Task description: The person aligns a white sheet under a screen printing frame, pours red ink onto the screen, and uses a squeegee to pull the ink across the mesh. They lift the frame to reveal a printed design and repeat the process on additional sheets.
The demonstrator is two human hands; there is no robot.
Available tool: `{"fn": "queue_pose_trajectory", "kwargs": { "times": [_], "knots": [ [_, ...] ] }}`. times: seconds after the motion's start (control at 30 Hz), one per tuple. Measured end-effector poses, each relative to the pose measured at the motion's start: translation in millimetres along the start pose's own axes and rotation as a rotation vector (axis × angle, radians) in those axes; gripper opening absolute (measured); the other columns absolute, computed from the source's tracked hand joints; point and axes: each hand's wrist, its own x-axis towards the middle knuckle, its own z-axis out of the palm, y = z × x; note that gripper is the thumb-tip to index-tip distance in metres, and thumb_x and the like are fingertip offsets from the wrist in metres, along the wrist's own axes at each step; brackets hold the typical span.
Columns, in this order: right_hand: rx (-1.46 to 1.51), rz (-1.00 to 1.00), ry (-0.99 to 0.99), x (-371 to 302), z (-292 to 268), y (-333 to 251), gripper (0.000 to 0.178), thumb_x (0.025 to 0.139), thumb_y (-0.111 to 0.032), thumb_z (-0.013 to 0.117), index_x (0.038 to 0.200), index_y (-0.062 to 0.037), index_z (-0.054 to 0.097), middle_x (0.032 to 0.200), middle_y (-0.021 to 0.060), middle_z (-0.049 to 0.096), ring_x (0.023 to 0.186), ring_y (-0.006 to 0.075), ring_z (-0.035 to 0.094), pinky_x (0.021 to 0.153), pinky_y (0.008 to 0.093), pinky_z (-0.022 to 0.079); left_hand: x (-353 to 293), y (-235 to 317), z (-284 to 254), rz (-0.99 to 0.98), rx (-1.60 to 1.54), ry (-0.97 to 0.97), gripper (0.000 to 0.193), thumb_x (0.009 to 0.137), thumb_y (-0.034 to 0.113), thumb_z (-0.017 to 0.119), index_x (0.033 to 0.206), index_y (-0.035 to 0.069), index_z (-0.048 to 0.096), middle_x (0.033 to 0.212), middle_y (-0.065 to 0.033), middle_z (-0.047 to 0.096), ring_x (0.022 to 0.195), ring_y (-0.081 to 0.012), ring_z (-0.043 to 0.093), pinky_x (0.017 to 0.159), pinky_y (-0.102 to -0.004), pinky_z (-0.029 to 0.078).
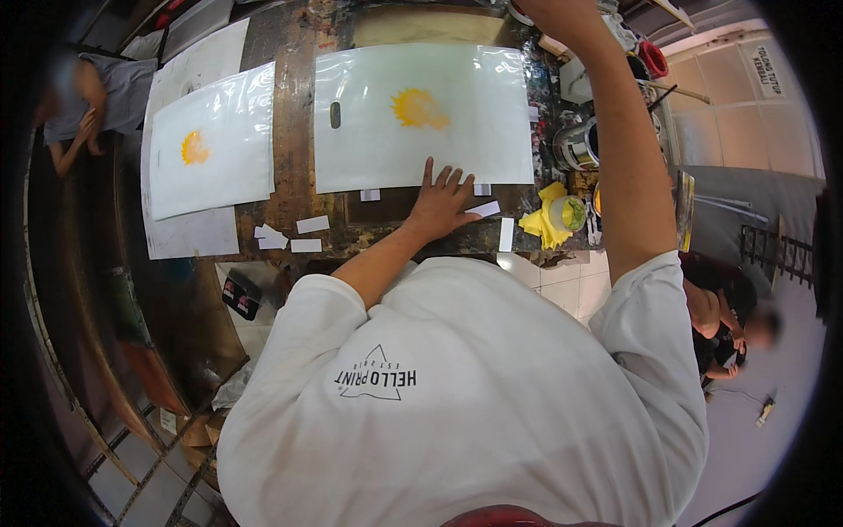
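My left hand (439,204) lies with fingers spread at the near edge of a white plastic bag (369,158), which has a slot handle hole and a yellow-orange sunburst-like print (420,109). Its thumb is by a small white slip (483,209). My right arm (628,149) stretches up to the far right; the hand (555,10) is cut off at the top edge and its fingers do not show. To the left, another white bag (237,123) with a similar print lies on a white board (189,237).
Several white slips (313,224) lie along the near edge of the stained table (291,176). At right stand a cup (568,213) on a yellow cloth (543,230) and a metal can (575,145). People sit at far left (110,92) and right (722,321).
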Motion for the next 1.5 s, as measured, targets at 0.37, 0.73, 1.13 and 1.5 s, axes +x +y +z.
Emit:
{"fn": "queue_pose_trajectory", "kwargs": {
  "times": [0.37,0.73,1.13,1.5],
  "knots": [
    [-0.021,-0.002,0.013,-9,0,-5,0.039,0.101,-0.040,0.067,0.127,-0.0114,0.071,0.112,0.0129,0.071,0.119,0.0321,0.063,0.118,0.0582,0.025,-46,18,35,0.463,-0.134,0.016,0.085,0.095,0.068,0.061,0.148,0.001,0.055,0.154,-0.0172,0.055,0.150,-0.0337,0.043,0.132,-0.0528,0.019],
    [-0.112,0.081,-0.241,-158,59,-63,0.039,0.087,-0.043,0.080,0.117,-0.0190,0.071,0.106,0.0019,0.069,0.112,0.0233,0.064,0.113,0.0647,0.029,-93,-15,-51,0.024,-0.472,0.045,0.054,0.094,0.047,0.076,0.128,0.007,0.070,0.126,-0.0122,0.070,0.118,-0.0334,0.064,0.100,-0.0468,0.052],
    [0.102,0.239,-0.405,-286,189,-73,0.055,0.074,-0.028,0.089,0.123,-0.0163,0.067,0.118,0.0011,0.064,0.117,0.0230,0.059,0.111,0.0599,0.030,-117,-34,-45,-0.224,-0.465,0.066,0.041,0.092,0.040,0.079,0.113,0.005,0.076,0.108,-0.0107,0.073,0.097,-0.0320,0.069,0.087,-0.0431,0.056],
    [0.368,0.353,-0.420,-295,209,-59,0.044,0.075,-0.021,0.088,0.113,-0.0170,0.067,0.117,0.0037,0.063,0.119,0.0281,0.057,0.109,0.0568,0.031,-66,-40,-24,-0.134,-0.356,0.064,0.067,0.087,0.044,0.082,0.136,0.003,0.064,0.142,-0.0181,0.060,0.131,-0.0399,0.057,0.110,-0.0551,0.046]
  ]
}}
